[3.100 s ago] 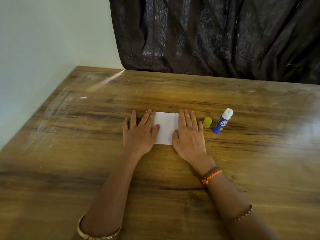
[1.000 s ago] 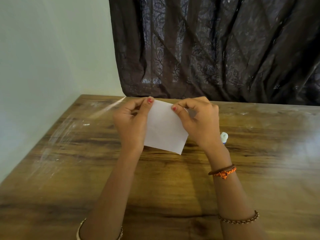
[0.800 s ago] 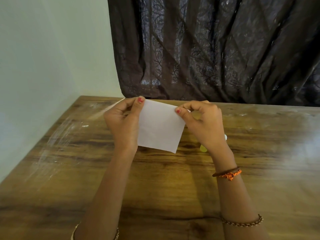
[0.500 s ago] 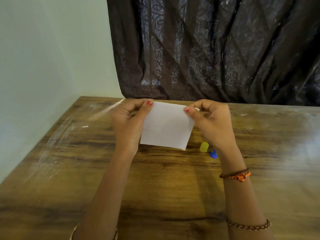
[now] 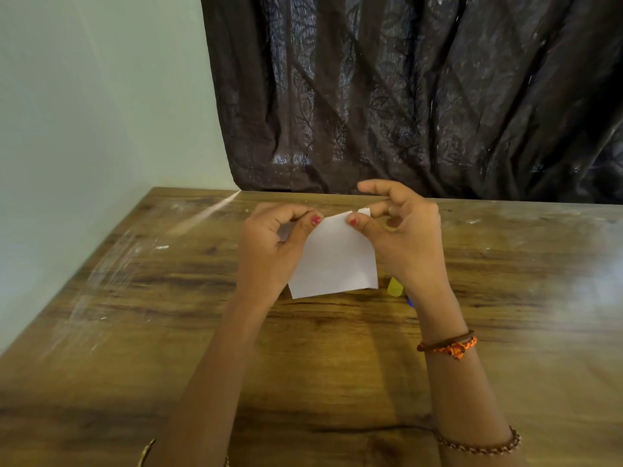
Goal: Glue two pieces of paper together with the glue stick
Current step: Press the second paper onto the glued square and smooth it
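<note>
- While both hands hold it up above the wooden table, the white paper looks like one joined sheet, so the gluing seems done; only a small corner peeks out behind the top edge.
- Left hand and right hand each pinch a top corner, thumb in front, probably checking the bond.
- Near the right wrist lie a yellow cap and a sliver of the blue glue stick, mostly hidden.
- Capping the stick appears left; nothing blocks it.
- Dark curtain hangs beyond.

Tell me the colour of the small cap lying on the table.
Yellow; the cap shows in the head view, beside the right hand.
</note>
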